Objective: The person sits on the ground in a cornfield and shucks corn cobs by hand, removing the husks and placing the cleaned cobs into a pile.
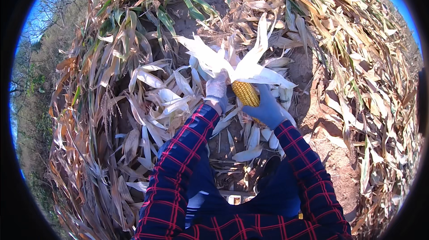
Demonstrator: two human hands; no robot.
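Observation:
A corn cob (246, 94) with yellow kernels is held between my gloved hands, its pale husk (256, 70) peeled back and fanned out at the far end. My left hand (217, 87), in a light knitted glove, grips the husk and the cob's base on the left. Around the cob's right side and near end lies my right hand (266, 107), in a grey-blue glove; its fingers are partly hidden. Below that hand a bit of another yellow cob (258, 121) shows.
Loose dry husks (167, 101) cover the ground before me. Cut corn stalks with dry leaves are heaped on the left (87, 132) and right (362, 59). Bare soil (335, 159) shows at the right, and a slatted thing (234, 197) sits between my legs.

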